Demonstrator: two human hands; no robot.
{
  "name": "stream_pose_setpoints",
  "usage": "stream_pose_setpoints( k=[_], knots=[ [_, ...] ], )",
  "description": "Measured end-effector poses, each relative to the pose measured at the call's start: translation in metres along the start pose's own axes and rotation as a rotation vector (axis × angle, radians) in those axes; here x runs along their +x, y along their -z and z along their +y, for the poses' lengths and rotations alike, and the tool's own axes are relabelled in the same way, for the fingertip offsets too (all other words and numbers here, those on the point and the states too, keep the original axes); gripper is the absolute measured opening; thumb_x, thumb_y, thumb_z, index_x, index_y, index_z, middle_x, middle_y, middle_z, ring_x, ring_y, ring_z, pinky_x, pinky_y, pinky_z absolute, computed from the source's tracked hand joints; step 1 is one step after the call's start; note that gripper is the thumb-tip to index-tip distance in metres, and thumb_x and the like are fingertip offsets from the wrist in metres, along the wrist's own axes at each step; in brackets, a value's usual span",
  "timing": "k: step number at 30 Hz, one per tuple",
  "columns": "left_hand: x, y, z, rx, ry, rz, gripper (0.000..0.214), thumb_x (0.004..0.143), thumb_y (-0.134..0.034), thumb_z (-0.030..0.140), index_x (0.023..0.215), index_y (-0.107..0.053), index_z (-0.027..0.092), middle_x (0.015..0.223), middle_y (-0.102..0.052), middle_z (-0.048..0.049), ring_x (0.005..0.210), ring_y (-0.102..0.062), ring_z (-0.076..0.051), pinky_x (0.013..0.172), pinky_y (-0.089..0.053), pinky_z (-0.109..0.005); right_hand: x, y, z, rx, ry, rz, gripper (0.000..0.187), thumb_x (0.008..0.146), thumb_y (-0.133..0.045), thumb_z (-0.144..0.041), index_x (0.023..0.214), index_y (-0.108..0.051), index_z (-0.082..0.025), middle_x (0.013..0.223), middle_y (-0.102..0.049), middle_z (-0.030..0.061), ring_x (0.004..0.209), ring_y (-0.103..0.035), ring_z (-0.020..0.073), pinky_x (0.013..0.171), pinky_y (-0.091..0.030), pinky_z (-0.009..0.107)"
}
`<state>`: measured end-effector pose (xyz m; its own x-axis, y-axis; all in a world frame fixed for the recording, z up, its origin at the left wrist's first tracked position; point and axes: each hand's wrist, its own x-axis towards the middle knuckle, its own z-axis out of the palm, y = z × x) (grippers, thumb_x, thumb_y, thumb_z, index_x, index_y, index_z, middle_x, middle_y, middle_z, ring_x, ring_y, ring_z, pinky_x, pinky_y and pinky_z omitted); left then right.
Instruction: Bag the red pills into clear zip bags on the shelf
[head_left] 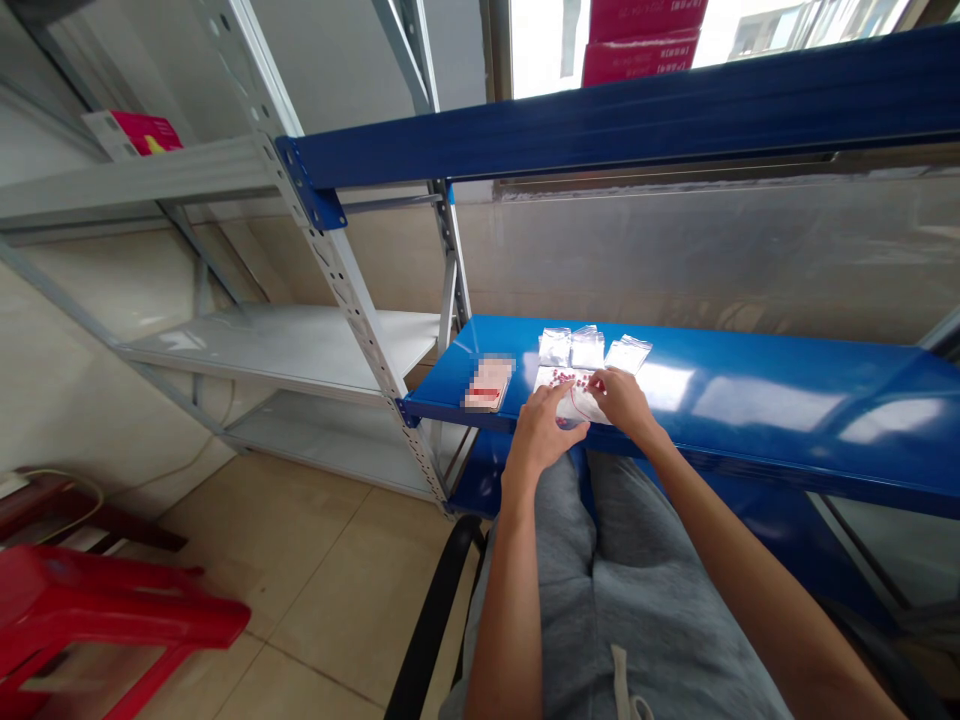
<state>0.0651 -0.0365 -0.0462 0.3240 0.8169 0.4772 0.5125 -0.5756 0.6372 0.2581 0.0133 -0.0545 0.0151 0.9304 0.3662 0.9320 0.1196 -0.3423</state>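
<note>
On the blue shelf [750, 400] in front of me lies a white sheet [594, 408] with several small dark red beads [562, 378] scattered over it. A thin red string [574, 398] curves across the sheet between my hands. My left hand [538, 428] rests at the sheet's near left side, thumb and index finger apart, with no object visible between them. At the right side, my right hand [622, 398] has its fingertips pinched together beside the beads. Whatever is in that pinch is too small to make out. Small clear plastic bags [587, 349] lie just behind the sheet.
A blurred-out card or stack of paper [489, 385] lies left of the sheet. A grey upright post [352, 290] and a blue beam [600, 130] frame the shelf. A red plastic stool [112, 610] stands at lower left, a black armrest [435, 620] nearer me.
</note>
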Motion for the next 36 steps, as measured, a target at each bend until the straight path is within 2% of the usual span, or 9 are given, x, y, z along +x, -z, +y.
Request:
stream_pose_setpoints(
  k=[4, 7, 11, 13, 16, 19, 22, 26, 36],
  knots=[
    [0.001, -0.002, -0.003, -0.007, -0.003, 0.009, 0.062, 0.081, -0.077, 0.030, 0.140, -0.059, 0.022, 0.129, -0.063, -0.0113, 0.122, -0.060, -0.029, 0.107, -0.049, -0.043, -0.010, 0.026, -0.007, 0.211, 0.070, 0.029, 0.017, 0.088, -0.061, -0.027, 0.087, -0.076, -0.017, 0.077, -0.071, 0.0063, 0.070, -0.060, 0.0183, 0.066, -0.041, 0.028],
    [0.002, -0.003, -0.003, -0.036, -0.009, 0.010, 0.063, 0.080, -0.078, 0.029, 0.140, -0.058, 0.022, 0.129, -0.064, -0.0115, 0.123, -0.060, -0.030, 0.107, -0.049, -0.043, -0.019, 0.041, -0.020, 0.311, 0.163, -0.003, 0.017, 0.085, -0.062, -0.028, 0.083, -0.075, -0.018, 0.074, -0.071, 0.0046, 0.066, -0.058, 0.0170, 0.063, -0.041, 0.027],
    [0.003, -0.004, -0.003, -0.069, -0.014, 0.014, 0.062, 0.080, -0.078, 0.026, 0.138, -0.060, 0.023, 0.128, -0.065, -0.0109, 0.122, -0.062, -0.029, 0.106, -0.049, -0.042, -0.025, 0.048, -0.033, 0.321, 0.258, -0.099, 0.018, 0.086, -0.059, -0.025, 0.079, -0.074, -0.018, 0.070, -0.070, 0.0036, 0.062, -0.057, 0.0163, 0.061, -0.039, 0.027],
    [0.003, -0.005, -0.003, -0.072, -0.011, 0.015, 0.060, 0.080, -0.078, 0.026, 0.137, -0.061, 0.022, 0.128, -0.065, -0.0109, 0.121, -0.062, -0.028, 0.105, -0.050, -0.041, -0.024, 0.049, -0.031, 0.296, 0.266, -0.100, 0.020, 0.088, -0.057, -0.025, 0.083, -0.076, -0.018, 0.072, -0.070, 0.0042, 0.063, -0.058, 0.0166, 0.062, -0.039, 0.027],
    [0.002, -0.005, -0.003, -0.066, -0.004, 0.017, 0.060, 0.080, -0.078, 0.028, 0.137, -0.061, 0.021, 0.127, -0.066, -0.0114, 0.118, -0.063, -0.028, 0.103, -0.052, -0.040, -0.016, 0.043, -0.019, 0.210, 0.214, -0.046, 0.021, 0.091, -0.057, -0.022, 0.093, -0.077, -0.018, 0.080, -0.073, 0.0064, 0.069, -0.060, 0.0174, 0.066, -0.041, 0.027],
    [0.002, -0.004, -0.002, -0.050, -0.003, 0.016, 0.060, 0.080, -0.078, 0.030, 0.138, -0.061, 0.022, 0.127, -0.066, -0.0117, 0.117, -0.063, -0.029, 0.100, -0.053, -0.040, -0.004, 0.029, -0.004, 0.068, 0.124, -0.021, 0.021, 0.091, -0.058, -0.017, 0.097, -0.078, -0.017, 0.088, -0.073, 0.0096, 0.077, -0.063, 0.0196, 0.071, -0.042, 0.028],
    [0.002, -0.004, -0.002, -0.045, -0.001, 0.025, 0.059, 0.080, -0.078, 0.030, 0.136, -0.062, 0.024, 0.126, -0.066, -0.0109, 0.116, -0.063, -0.028, 0.100, -0.053, -0.040, 0.006, 0.010, 0.006, -0.012, 0.070, -0.048, 0.021, 0.092, -0.058, -0.017, 0.101, -0.078, -0.017, 0.094, -0.072, 0.0112, 0.085, -0.064, 0.0219, 0.073, -0.042, 0.029],
    [0.001, -0.004, -0.002, -0.039, 0.008, 0.025, 0.059, 0.080, -0.077, 0.029, 0.137, -0.061, 0.023, 0.126, -0.066, -0.0109, 0.116, -0.063, -0.028, 0.102, -0.052, -0.042, 0.012, -0.007, 0.012, -0.034, 0.066, -0.090, 0.021, 0.094, -0.059, -0.022, 0.103, -0.078, -0.018, 0.099, -0.071, 0.0115, 0.089, -0.064, 0.0228, 0.074, -0.042, 0.029],
    [0.000, -0.002, -0.003, -0.012, 0.001, 0.020, 0.059, 0.082, -0.076, 0.031, 0.138, -0.060, 0.024, 0.126, -0.065, -0.0103, 0.119, -0.062, -0.028, 0.105, -0.050, -0.042, 0.015, -0.011, 0.008, -0.103, 0.047, -0.116, 0.024, 0.097, -0.054, -0.019, 0.105, -0.077, -0.018, 0.107, -0.069, 0.0131, 0.096, -0.064, 0.0238, 0.069, -0.038, 0.028]
  ],
)
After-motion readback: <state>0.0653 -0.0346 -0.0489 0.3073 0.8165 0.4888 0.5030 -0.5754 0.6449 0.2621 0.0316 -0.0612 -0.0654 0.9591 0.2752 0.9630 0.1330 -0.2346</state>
